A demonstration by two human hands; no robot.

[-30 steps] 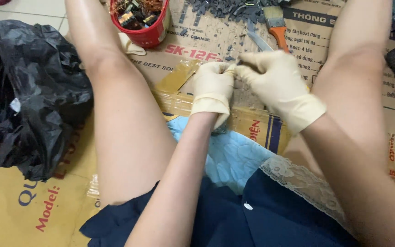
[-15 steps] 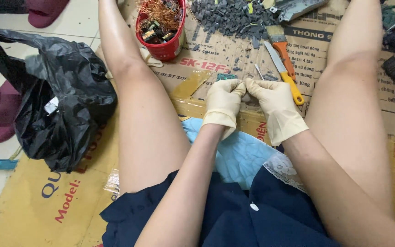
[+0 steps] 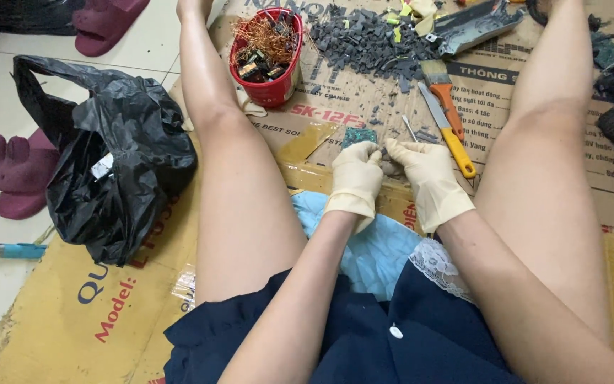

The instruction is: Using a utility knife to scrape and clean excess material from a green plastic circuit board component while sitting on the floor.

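Note:
Both hands wear cream rubber gloves and meet over flattened cardboard [image 3: 94, 320] between my legs. My left hand [image 3: 355, 179] and my right hand [image 3: 426, 176] pinch a small dark piece [image 3: 386, 165] together at their fingertips; what it is I cannot tell. A small green circuit board [image 3: 359, 135] lies just beyond my left hand. A thin metal tool [image 3: 409, 128] lies beyond my right hand.
A red cup [image 3: 268, 60] of copper wire and small parts stands far left of centre. A pile of dark grey chips [image 3: 371, 39] lies at the back. A yellow-handled knife [image 3: 449, 131] and an orange-handled brush [image 3: 443, 92] lie right. A black plastic bag [image 3: 111, 171] and maroon slippers [image 3: 19, 174] sit left.
The camera has tilted back, so the hands appear lower and smaller and more floor shows at the top. The hands stay together, still pinching the small piece.

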